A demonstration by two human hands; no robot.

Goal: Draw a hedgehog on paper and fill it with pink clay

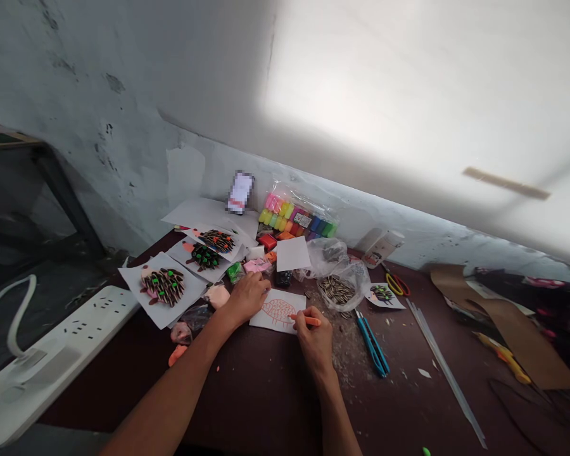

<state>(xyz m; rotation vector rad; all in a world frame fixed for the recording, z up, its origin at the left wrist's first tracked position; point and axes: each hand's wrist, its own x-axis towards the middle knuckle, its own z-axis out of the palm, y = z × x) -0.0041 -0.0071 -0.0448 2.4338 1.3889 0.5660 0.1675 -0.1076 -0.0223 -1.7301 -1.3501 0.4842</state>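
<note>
drawing seems in hand: the right hand (315, 335) grips an orange pen (310, 320) over the white card (279, 311) on the worktop (266, 396), and another stroke probably calls for the left hand (247, 296) (i cannot tell its grip) to steady the card.

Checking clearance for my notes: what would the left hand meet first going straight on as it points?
The left hand would probably meet the black packet first, or the white card beside it; depth here is unclear.
</note>
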